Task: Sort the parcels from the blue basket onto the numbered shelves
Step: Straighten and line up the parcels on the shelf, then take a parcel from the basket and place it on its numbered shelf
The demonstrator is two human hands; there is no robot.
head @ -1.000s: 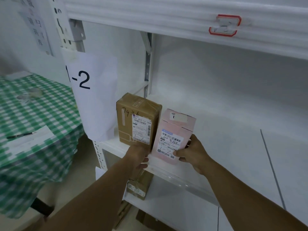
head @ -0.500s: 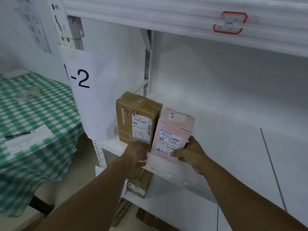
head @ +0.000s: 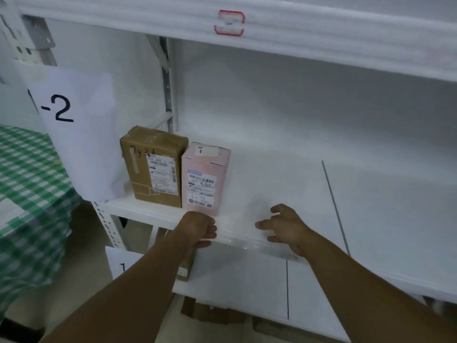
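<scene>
Standing upright on the white shelf (head: 284, 194), near its left end: two parcels, side by side and touching.

- Brown box (head: 154, 169): taped cardboard, "7936" handwritten near the top, printed label on the front with "1-2" penned at the bottom. Leftmost.
- Pink box (head: 204, 178): just right of the brown one, slightly shorter, front label also marked "1-2".
- Paper sign (head: 74, 125): white sheet reading "1-2", hanging on the shelf's left post beside the brown box.
- Left hand (head: 197, 227): at the shelf's front edge, directly below the pink box; fingers curled in, holding no parcel. Whether the knuckles touch the box cannot be told.
- Right hand (head: 284, 226): over the front edge to the right, clear of the pink box; fingers spread and relaxed, holding nothing.
- Upper shelf: red-framed tag (head: 229, 23) on its front, writing blurred.
- Lower shelf: small cardboard box (head: 184, 268), partly hidden by the left forearm.
- Table (head: 29, 174): at left, covered with green checked cloth.
</scene>
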